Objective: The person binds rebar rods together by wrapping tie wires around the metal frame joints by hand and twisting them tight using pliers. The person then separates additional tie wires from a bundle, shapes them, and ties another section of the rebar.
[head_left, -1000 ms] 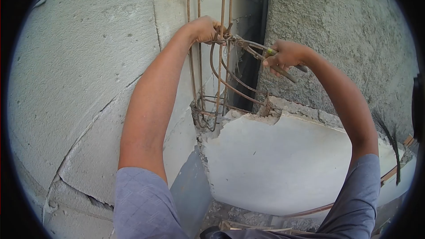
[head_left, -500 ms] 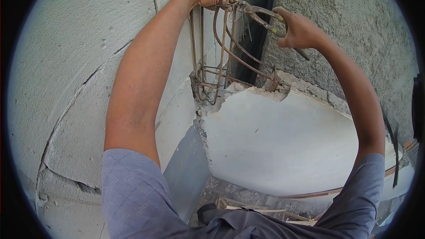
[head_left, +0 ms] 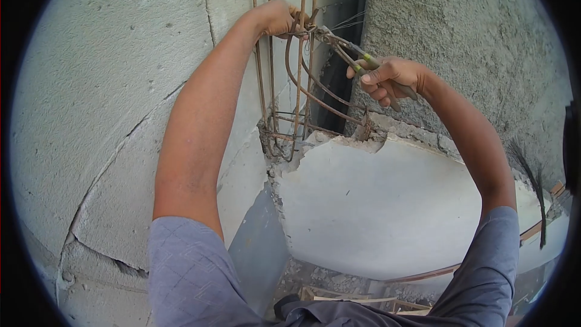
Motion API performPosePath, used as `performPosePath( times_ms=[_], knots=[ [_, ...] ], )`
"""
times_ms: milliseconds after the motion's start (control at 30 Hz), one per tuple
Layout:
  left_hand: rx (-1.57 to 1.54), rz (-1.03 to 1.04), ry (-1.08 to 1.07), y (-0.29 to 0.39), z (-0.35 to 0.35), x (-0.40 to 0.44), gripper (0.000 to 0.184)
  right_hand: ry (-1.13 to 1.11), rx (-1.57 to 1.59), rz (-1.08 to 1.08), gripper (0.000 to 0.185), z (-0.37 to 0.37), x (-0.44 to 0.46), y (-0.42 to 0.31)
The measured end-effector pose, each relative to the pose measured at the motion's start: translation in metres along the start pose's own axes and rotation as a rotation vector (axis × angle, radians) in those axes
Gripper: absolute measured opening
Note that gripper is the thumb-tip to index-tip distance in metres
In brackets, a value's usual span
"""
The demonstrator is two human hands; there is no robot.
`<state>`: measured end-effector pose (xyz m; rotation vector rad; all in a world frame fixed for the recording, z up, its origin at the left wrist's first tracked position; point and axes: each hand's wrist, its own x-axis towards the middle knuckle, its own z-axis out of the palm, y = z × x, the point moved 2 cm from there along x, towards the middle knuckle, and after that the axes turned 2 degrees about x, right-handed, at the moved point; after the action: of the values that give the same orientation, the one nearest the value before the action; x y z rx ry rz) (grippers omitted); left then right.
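My right hand [head_left: 387, 80] is wrapped round the handles of metal pincers [head_left: 348, 49], whose jaws are at a wire-bound joint beside the upright rebar. The pincer handles lie fairly close together. My left hand [head_left: 283, 19] has its fingers closed at the same joint, round a bent bar end behind the vertical rebar [head_left: 301, 66]. Thin loose tie wires [head_left: 352, 21] stick out to the right of the jaws. Two curved bars [head_left: 330, 106] run from the joint down to the broken wall top.
A block wall [head_left: 109, 103] fills the left side, and a rough cement wall [head_left: 448, 42] stands at the right. Below the rebar is a white wall with a jagged edge [head_left: 381, 206]. Dark wire strands [head_left: 537, 197] hang at the far right, with rubble and wood at the bottom.
The pincer handles stood spread half a second ago and are now closer together, with my right hand lower and closed round them. The view has also shifted, so the rebar sits lower in it.
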<state>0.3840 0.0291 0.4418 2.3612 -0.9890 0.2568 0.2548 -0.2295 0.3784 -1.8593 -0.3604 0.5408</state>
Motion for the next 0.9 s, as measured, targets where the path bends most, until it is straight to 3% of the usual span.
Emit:
performPosePath(
  times_ms=[67,133,200,233,333,367,467,667,700,800,900],
  knots=[
    [0.029,-0.028,-0.008,0.002,-0.002,0.001,0.049,0.022,-0.091,0.012,0.044,-0.001,-0.001,-0.006],
    [0.006,-0.067,-0.008,0.008,0.000,-0.006,0.049,0.276,-0.496,-0.001,0.038,-0.001,-0.004,-0.018],
    [-0.008,-0.027,0.018,0.006,0.003,-0.009,0.034,0.444,-0.790,-0.008,0.034,-0.010,0.000,-0.022],
    [-0.011,0.001,0.028,0.008,0.003,-0.007,0.027,0.482,-0.742,-0.046,0.029,-0.007,-0.002,-0.021],
    [-0.026,-0.017,-0.021,0.010,0.000,-0.009,0.050,0.298,-0.769,0.037,0.031,0.019,-0.006,-0.021],
    [-0.047,-0.018,-0.020,0.008,-0.002,-0.010,0.050,0.195,-0.447,0.043,0.031,0.020,-0.004,-0.012],
    [-0.054,-0.009,-0.021,0.003,-0.001,-0.004,0.051,-0.047,-0.094,0.077,0.040,-0.001,0.004,-0.001],
    [-0.065,-0.012,-0.050,0.002,-0.001,-0.003,0.051,0.382,-1.028,-0.112,0.070,0.000,-0.018,-0.039],
    [-0.054,-0.003,-0.021,0.002,0.000,-0.004,0.051,0.449,-1.230,-0.194,0.066,0.004,-0.021,-0.042],
    [-0.011,0.003,0.022,0.005,0.000,-0.006,0.051,0.931,-1.842,-0.437,0.059,0.013,-0.030,-0.034],
    [-0.082,-0.006,-0.019,0.006,0.000,-0.008,0.050,1.236,-2.099,-0.700,0.054,-0.013,-0.040,-0.033]
  ],
)
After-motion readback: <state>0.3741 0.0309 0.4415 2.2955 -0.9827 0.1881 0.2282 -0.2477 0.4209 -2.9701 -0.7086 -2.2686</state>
